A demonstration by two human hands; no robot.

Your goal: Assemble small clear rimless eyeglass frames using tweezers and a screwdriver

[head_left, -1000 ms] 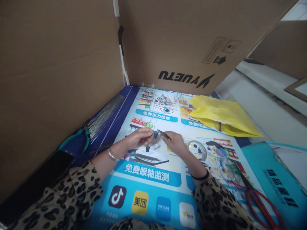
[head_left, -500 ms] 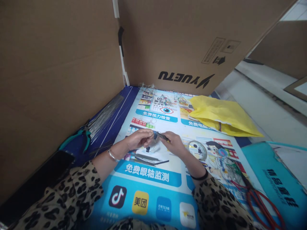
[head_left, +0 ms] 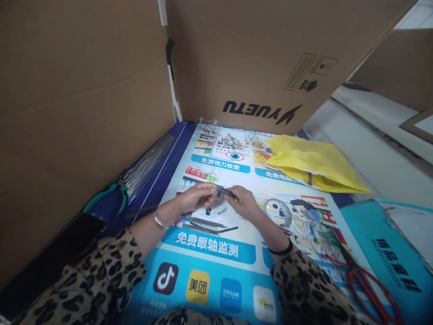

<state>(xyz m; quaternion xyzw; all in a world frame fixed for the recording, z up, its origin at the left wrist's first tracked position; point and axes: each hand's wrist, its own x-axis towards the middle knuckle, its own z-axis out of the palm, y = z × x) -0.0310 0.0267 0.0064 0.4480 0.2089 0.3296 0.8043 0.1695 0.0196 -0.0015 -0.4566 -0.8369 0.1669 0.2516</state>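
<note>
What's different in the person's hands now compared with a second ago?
The dark slim tool in the right hand has swung its tip leftward and slightly down, closing the gap to the pinched fingertips of the left hand. Nothing is visibly let go or newly picked up. The left hand, the yellow bag and the teal-handled pliers stayed put.
</note>
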